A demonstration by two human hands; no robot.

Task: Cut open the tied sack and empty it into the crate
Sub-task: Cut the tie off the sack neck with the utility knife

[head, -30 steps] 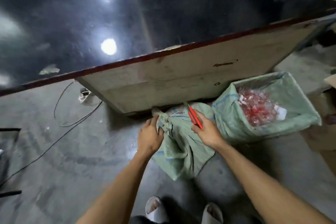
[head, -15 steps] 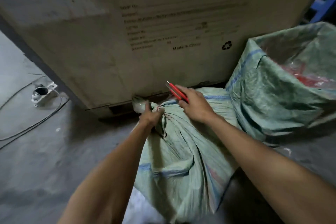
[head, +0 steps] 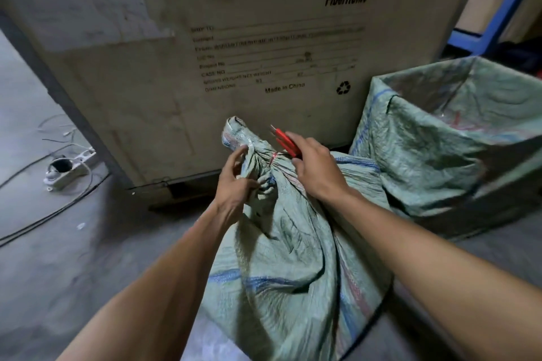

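A pale green woven sack (head: 293, 258) stands on the floor in front of me, its neck bunched and bound by a thin red tie (head: 272, 156). My left hand (head: 236, 182) pinches the gathered cloth just left of the tie. My right hand (head: 315, 167) rests on the neck at the right and holds red-handled cutters (head: 286, 142), their tips pointing up and away. To the right stands the crate (head: 481, 214), dark-sided and lined with another green sack; clear plastic with red bits shows inside.
A large cardboard box (head: 249, 53) printed "FiberHome" stands right behind the sack. A white power strip (head: 66, 168) and black cables lie on the concrete floor at the left. A blue shelf frame (head: 495, 17) rises at the upper right.
The view has come closer and lower to the sack. The sack's neck now stands higher, and the red tie shows between my hands. My left hand has shifted along the gathered cloth.
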